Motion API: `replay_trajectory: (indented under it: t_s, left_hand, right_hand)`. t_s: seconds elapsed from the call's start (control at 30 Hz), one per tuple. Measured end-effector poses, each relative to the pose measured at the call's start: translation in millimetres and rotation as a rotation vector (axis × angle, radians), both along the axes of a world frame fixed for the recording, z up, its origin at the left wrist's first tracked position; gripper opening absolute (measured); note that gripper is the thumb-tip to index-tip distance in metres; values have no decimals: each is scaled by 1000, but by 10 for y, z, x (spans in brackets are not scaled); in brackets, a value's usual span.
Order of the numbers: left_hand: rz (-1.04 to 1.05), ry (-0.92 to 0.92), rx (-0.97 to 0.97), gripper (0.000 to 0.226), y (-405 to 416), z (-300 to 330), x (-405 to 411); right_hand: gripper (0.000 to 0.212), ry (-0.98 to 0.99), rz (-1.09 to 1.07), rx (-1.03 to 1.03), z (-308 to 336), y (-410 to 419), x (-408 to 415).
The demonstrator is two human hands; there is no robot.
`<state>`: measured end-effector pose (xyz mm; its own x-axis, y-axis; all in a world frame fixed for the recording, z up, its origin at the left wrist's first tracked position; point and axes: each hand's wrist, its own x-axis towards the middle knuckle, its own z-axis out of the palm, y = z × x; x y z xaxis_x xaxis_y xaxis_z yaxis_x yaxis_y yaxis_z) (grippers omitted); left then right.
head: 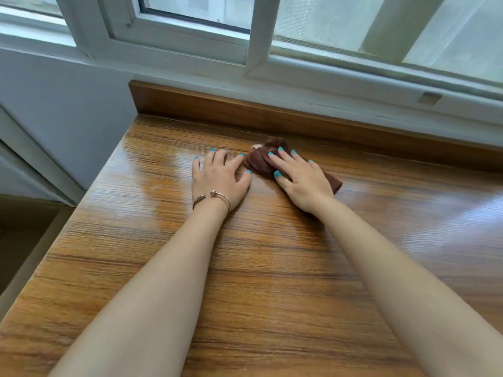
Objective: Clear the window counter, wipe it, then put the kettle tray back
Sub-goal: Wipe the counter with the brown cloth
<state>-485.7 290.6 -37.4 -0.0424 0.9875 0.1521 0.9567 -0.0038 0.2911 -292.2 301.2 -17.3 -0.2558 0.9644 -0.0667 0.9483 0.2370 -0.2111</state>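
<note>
Head view showed my right hand pressed flat on the brown cloth near the bench's back edge, wiping. My left hand lay open, empty, bracing me.

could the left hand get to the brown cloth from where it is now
Probably yes. The left hand lies flat on the counter right beside the brown cloth, nothing between them. The right hand already covers most of it.

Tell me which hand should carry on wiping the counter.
The right hand: it already lies flat on the brown cloth near the back ledge. The left hand rests bare on the counter beside it.
</note>
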Motion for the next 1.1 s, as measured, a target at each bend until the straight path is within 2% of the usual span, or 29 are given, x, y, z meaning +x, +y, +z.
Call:
replay_trajectory:
  t_s: [0.2, 0.33, 0.43, 0.5, 0.57, 0.7, 0.8, 0.87, 0.97, 1.1]
  left_hand:
    - [-1, 15, -11, 47, 10, -11, -5]
    - [-19, 6, -15, 47, 16, -11, -1]
    - [-66, -84, 111, 36, -32, 35, -4]
    - [-80, -6, 196, 34, -127, 92, 2]
    - [-62, 70, 177, 33, -206, 142, -34]
    - [-5, 33, -4, 36, -352, 76, -90]
    - [2, 56, -50, 38, -417, 67, -52]
    - [-16, 54, -62, 39, -466, 108, 5]
    - [-58, 79, -35, 38, -619, 117, 69]
    - [-10, 20, 26, 36, -867, 65, 14]
  right_hand:
    - [53, 40, 216, -14, 20, -1271, 89]
    - [50, 40, 226, 11, 0, -798, 203]
    - [48, -12, 43, 46, -27, -178, 135]
    - [47, -51, -29, 55, -41, 27, 69]
    - [48, -58, -26, 42, -51, -26, 7]
    - [47, 34, 82, 15, -16, -844, 30]
    - [58, 95, 256, -53, 87, -1727, 48]
    - [55, 117, 354, -95, 107, -2080, 110]
    - [54, 42, 392, -43, 100, -1838, 195]
    - [51, -92, 163, 2, 34, -1038, 152]
